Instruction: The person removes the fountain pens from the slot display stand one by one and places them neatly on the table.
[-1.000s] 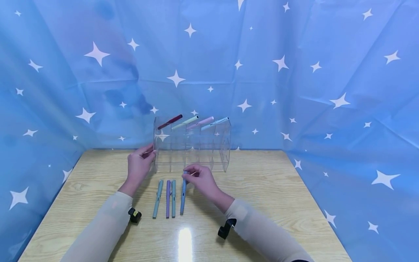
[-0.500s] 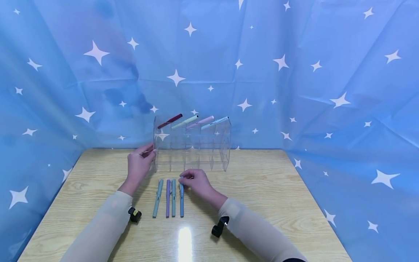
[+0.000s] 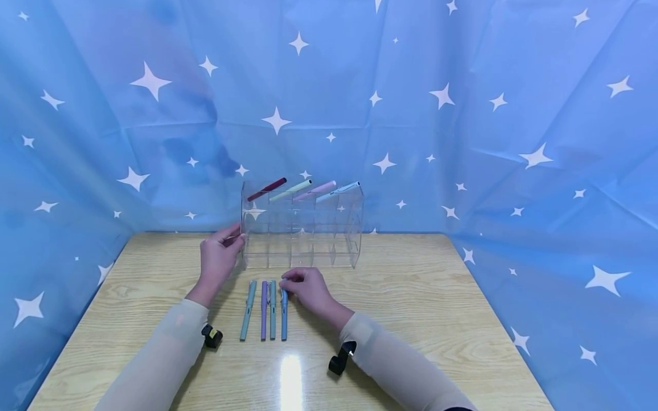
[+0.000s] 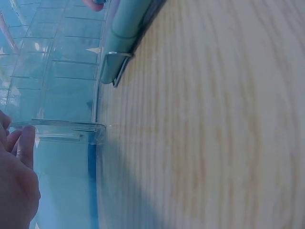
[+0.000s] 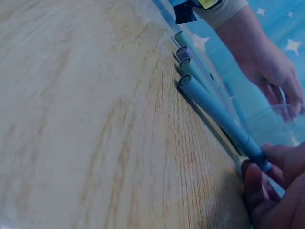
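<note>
My right hand (image 3: 311, 290) pinches the upper end of a blue pen (image 3: 284, 319) between thumb and fingers. In the right wrist view this pen (image 5: 209, 107) lies along the wood, its far end low at the table. My left hand (image 3: 217, 261) holds the left side wall of a clear compartmented rack (image 3: 300, 260), thumb in front and fingers behind. Left of the blue pen lie a teal pen (image 3: 273, 314), a purple pen (image 3: 264, 314) and another teal pen (image 3: 248, 314), roughly parallel.
Along the rack's top row lean a dark red pen (image 3: 267, 189), a pale green pen (image 3: 291, 191), a pink pen (image 3: 315, 192) and a light blue pen (image 3: 337, 193). Behind the wooden table (image 3: 411, 297) hangs a blue star-patterned cloth (image 3: 329, 85).
My right hand has moved slightly left and towards me, bringing the blue pen down beside the teal one, nearly parallel to it. The left hand stays on the rack.
</note>
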Motion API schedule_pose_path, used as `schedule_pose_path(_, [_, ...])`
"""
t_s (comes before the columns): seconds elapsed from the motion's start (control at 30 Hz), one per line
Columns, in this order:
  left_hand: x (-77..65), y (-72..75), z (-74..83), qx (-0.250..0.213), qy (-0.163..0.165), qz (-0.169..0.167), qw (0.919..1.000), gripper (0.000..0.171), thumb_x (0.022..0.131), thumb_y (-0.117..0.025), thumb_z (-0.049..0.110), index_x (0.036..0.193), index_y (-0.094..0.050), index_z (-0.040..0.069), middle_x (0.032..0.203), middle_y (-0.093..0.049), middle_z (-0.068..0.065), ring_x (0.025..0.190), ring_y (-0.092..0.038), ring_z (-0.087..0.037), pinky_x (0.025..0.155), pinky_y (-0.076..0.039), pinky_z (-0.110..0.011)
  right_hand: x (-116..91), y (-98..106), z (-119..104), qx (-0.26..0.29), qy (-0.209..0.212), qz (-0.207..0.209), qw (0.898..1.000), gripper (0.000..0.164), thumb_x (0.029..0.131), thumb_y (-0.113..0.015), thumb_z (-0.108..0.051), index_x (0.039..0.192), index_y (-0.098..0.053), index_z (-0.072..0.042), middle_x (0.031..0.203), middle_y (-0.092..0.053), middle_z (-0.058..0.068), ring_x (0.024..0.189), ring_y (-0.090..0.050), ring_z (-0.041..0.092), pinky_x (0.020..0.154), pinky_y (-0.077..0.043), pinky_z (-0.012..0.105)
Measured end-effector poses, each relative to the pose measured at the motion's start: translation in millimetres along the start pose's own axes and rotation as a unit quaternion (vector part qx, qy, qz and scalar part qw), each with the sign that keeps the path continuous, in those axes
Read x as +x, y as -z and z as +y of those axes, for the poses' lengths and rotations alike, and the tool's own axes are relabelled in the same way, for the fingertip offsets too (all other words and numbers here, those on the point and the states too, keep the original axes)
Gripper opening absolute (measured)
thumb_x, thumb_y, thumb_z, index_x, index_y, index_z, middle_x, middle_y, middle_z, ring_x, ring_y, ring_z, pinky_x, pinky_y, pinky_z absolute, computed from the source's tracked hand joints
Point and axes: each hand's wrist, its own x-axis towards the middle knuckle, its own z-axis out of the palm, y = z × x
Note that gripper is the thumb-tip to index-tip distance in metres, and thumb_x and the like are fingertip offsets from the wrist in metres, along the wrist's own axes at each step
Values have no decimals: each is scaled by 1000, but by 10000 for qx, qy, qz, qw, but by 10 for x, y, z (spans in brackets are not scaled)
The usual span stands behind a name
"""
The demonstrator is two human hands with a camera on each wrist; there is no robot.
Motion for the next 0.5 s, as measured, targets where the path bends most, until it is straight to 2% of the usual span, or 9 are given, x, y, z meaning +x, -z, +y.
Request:
schedule_pose_path(0.07, [-2, 2, 3, -3, -5, -5, 10000, 37, 99, -81, -3, 135, -75, 0, 123, -78, -24, 101, -80, -21, 82, -66, -15, 5, -10, -5, 42, -95, 30, 9999, 17, 105, -79, -12, 116, -82, 0, 94, -80, 3, 75, -71, 16, 53, -55, 22])
schedule_pose_path(0.23, [0, -1, -7, 10, -48, 28, 10000, 36, 99, -81, -3, 135, -75, -1, 122, -78, -25, 100, -80, -23, 82, -65, -14, 18, -41, -8, 44, -246, 96, 9996, 17, 104, -80, -12, 117, -82, -1, 94, -78, 1, 70, -68, 14, 51, -56, 23])
schedule_pose_path(0.5, [8, -14, -11, -36, -101, 98, 9999, 35, 98, -81, -5, 133, -76, -2, 120, -79, -26, 101, -81, -30, 82, -65, -13, 14, -58, -12, -137, -177, 143, 9996, 17, 103, -82, -12, 116, -82, -2, 94, -77, 0, 70, -66, 12, 50, -54, 21])
